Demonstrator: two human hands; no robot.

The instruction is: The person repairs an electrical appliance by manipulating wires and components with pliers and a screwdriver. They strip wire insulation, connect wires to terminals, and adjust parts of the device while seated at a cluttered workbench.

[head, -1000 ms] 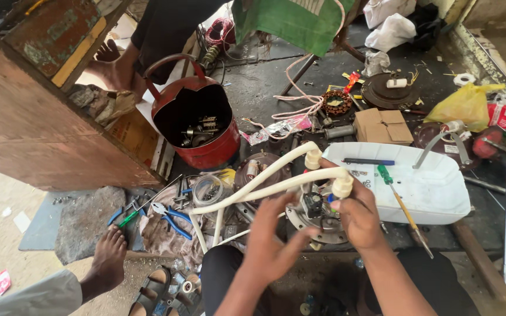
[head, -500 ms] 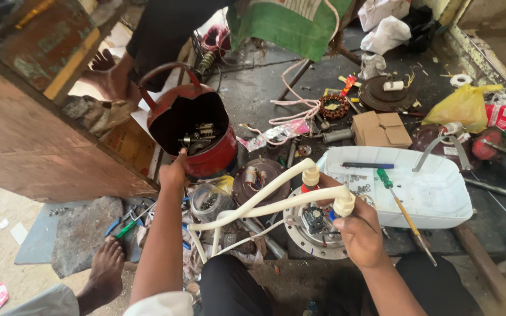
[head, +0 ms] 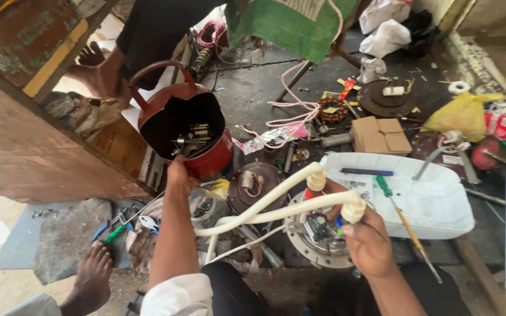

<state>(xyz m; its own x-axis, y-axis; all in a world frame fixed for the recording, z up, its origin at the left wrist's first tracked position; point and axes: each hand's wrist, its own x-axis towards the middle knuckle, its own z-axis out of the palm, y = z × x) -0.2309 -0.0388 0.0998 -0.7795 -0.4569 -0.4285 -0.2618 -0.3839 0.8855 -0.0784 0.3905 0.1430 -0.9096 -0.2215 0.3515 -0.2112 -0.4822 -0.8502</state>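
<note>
Your left hand (head: 178,173) has gone further out since half a sec ago and now sits at the rim of the dented red metal bucket (head: 209,153), which holds a heap of small metal parts. Fingers are hidden by the wrist, so can't tell if they're spread or gripping. Your right hand (head: 370,240) hasn't shifted: fingers pressed together round the end cap of one cream plastic hose (head: 276,214), over the round grey metal motor plate (head: 318,253) w/ wiring in its middle.

Count: 2 cream hoses, both w/ cream end fittings, the 2nd hose (head: 288,182) arching just above the 1st. 1 bucket. 1 white plastic tray (head: 434,205) right beside your right hand, w/ 1 green-handled screwdriver (head: 399,213) across its edge and 1 dark pen-like tool (head: 366,172) lying in it. 1 small brown cardboard box (head: 380,134) behind the tray. 1 yellow plastic bag (head: 461,114) far right. 1 clear jar of small hardware (head: 205,206) betw. your arms.

A bare foot (head: 92,275) rests lower left. Hoses cross in front of the motor plate and cover part of it.
</note>
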